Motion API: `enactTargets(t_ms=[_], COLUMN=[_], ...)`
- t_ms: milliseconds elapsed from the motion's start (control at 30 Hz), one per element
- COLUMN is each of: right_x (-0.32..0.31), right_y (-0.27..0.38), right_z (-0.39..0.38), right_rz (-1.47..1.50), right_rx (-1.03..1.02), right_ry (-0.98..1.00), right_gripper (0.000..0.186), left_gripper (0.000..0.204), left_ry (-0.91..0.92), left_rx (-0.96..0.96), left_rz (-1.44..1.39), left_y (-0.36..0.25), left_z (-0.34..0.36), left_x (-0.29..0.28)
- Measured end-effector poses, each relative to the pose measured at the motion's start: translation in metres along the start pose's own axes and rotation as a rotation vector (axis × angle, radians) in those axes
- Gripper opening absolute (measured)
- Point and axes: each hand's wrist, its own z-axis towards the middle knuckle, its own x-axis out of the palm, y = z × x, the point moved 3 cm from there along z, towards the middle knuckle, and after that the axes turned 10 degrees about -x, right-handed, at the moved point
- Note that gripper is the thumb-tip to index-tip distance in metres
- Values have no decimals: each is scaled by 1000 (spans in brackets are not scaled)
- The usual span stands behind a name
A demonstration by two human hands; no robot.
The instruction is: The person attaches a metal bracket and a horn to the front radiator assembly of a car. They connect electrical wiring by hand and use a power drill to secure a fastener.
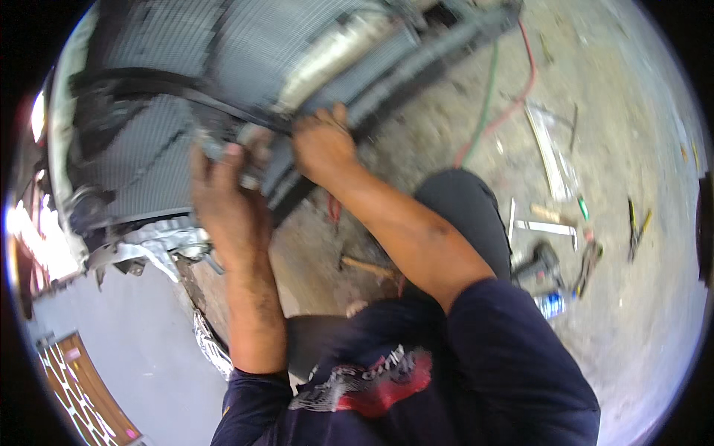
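Observation:
In front of me is a vehicle's open front end with a ribbed radiator. A curved dark bar crosses it diagonally. My left hand is at the bar's underside, thumb and fingers closed around a small grey metal piece; motion blur hides its exact kind. To the right, my right hand is closed at the lower end of the bar, knuckles up, beside the long dark lower frame rail. Its palm side is hidden. A pale silvery cylinder-like part lies just above it.
A hammer lies on the concrete near my knees. To my right are a cordless drill, a bottle, pliers and plastic-wrapped strips. A red hose and a green hose run across the floor.

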Motion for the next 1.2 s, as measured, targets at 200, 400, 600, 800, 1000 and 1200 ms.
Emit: enactTargets(t_ms=[200, 400, 600, 800, 1000, 1200], right_x=[-28, -50, -91, -130, -252, -416], right_y=[14, 23, 31, 13, 56, 115], right_z=[5, -3, -10, -34, -73, 33], right_rz=[-26, -51, 149, 417, 511, 214], right_rx=[-42, -95, -42, 382, 719, 374], right_ry=[-26, -93, -99, -27, 296, 601], right_gripper=[27, 44, 46, 34, 36, 46], left_gripper=[62, 40, 38, 35, 43, 57], left_ry=[4, -134, -147, 39, 25, 90], left_rx=[-27, 457, 545, 211, -144, -237], left_rz=[390, 391, 559, 550, 625, 922], left_y=[-52, -154, -242, -277, -311, -354], left_z=[-14, -18, 16, 29, -10, -39], left_x=[-45, -107, -134, -136, -159, -163])
